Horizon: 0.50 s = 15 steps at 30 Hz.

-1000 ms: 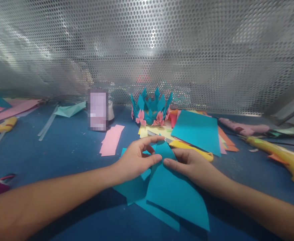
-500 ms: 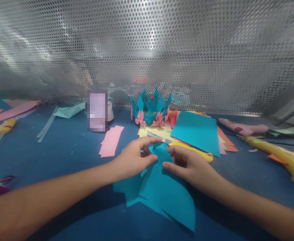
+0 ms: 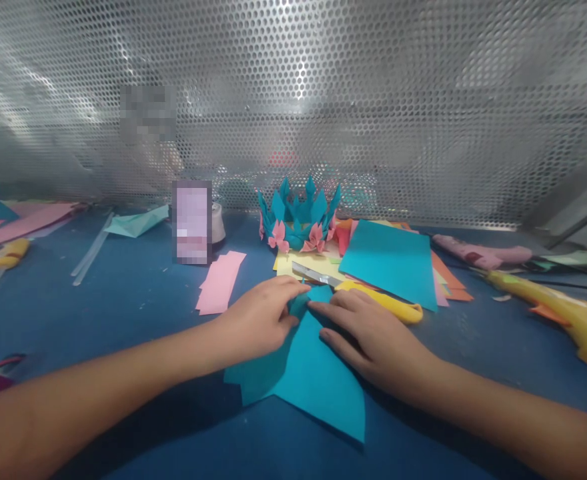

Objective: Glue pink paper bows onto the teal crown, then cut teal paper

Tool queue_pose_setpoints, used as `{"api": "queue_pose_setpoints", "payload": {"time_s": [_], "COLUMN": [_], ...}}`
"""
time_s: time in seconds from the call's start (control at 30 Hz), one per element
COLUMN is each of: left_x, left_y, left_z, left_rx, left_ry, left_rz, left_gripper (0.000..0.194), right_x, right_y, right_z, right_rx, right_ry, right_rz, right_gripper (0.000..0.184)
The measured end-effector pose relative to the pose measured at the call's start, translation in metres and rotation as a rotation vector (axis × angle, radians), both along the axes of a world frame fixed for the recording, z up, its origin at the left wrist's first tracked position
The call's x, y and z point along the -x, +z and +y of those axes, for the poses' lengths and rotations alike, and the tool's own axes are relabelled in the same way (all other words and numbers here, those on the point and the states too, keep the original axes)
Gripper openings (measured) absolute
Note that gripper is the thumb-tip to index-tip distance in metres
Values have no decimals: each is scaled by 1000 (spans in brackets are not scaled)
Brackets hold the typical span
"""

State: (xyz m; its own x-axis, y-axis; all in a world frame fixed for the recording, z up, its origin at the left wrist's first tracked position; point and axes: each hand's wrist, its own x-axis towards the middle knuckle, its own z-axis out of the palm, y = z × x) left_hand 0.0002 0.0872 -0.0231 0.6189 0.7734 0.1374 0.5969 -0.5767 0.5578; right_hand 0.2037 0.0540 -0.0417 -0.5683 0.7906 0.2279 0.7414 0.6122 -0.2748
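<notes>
A teal sheet of paper point(image 3: 313, 373) lies flat on the blue table, over several more teal paper pieces point(image 3: 253, 380) that show at its left. My left hand point(image 3: 263, 317) pinches the upper left of the sheet, where a bit of paper curls up between thumb and fingers. My right hand point(image 3: 373, 333) lies on the sheet's right side with its fingers stretched towards the left fingertips. Just beyond both hands is a pair of scissors point(image 3: 378, 300) with yellow handles, its blades pointing to the left. The left hand partly hides the paper beneath it.
A teal paper crown point(image 3: 298, 213) with pink flowers stands at the back, near a perforated metal panel point(image 3: 403, 120). Coloured paper point(image 3: 393, 260) is stacked to its right. Yellow point(image 3: 548, 307) and pink point(image 3: 481, 253) glue guns lie at right; pink strips point(image 3: 221, 283) and a blurred phone-like object point(image 3: 192, 223) at left.
The teal sheet has settled lower and flatter on the pieces below. My left fingers have closed on its upper left, and my right hand has come down onto it.
</notes>
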Motion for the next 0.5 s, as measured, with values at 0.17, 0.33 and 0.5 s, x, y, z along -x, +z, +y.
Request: {"api": "queue_pose_setpoints", "payload": {"time_s": [0.17,0.33,0.5], "left_x": [2,7,9], "left_y": [6,8,10], "left_z": [0,2,3], "left_rx": [-17,-41,-149], "left_ry": [-62,-96,-119], "left_rz": [129,253,345], "left_gripper": [40,32,32], "right_x": [1,0,0], "right_y": [4,10,22], "right_z": [0,-1,-11], "right_rx": [-23,-85,-54], "right_ry": [8,60,100], "right_rz": [-43,-35,-98], "right_gripper": [34,29,32]}}
